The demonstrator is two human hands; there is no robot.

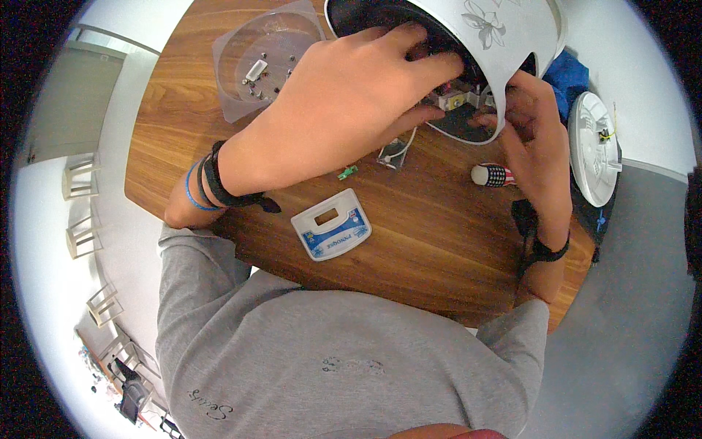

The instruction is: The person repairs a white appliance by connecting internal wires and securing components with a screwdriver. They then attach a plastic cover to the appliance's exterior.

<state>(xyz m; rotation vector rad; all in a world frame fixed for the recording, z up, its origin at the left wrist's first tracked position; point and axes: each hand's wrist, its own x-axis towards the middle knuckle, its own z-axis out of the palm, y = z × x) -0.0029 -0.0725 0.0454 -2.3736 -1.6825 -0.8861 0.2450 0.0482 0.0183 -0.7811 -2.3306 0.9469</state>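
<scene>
Near the surface's (417, 249) far edge, the white housing (523, 29) opens toward us, its inner block (455, 101) between our left hand (351, 95), nearer, and right hand (540, 139); fingers (437, 69) bent, grip we cannot tell.

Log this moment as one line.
left hand: partly inside flower-printed white appliance housing | right hand: at its rim | wooden table: clear plastic tray, blue-and-white faceplate

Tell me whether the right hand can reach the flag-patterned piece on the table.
Probably yes: the flag-patterned piece lies on the table close to the right hand, nothing visible on top. But that hand is at the white housing, so it would likely need to draw back first.
</scene>
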